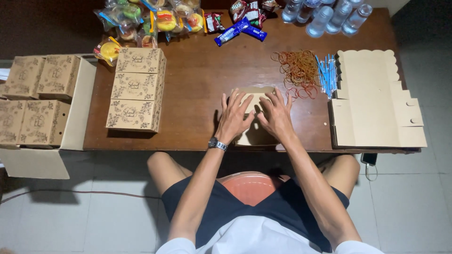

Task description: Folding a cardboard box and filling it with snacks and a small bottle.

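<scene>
Folding a flat cardboard box (254,117) at surface (197,80) centre: left hand (234,117) and right hand (275,115) spread flat, pressing, gripping nothing. Next, probably raising flaps; blank stack (372,103) at three o'clock.

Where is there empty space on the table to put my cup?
Bare wood lies between the stacked printed boxes and the left hand. The far edge is crowded with snack packets and water bottles; rubber bands and flat cardboard fill the right.

A dark wooden table (197,80) carries three printed boxes (135,88) near its left edge, wrapped snacks (155,21) and water bottles (325,14) along the far edge, rubber bands (299,70) and blue straws (326,73) right of centre, flat cardboard blanks (374,108) at the right edge, and a part-folded box (256,134) at the near edge.
</scene>
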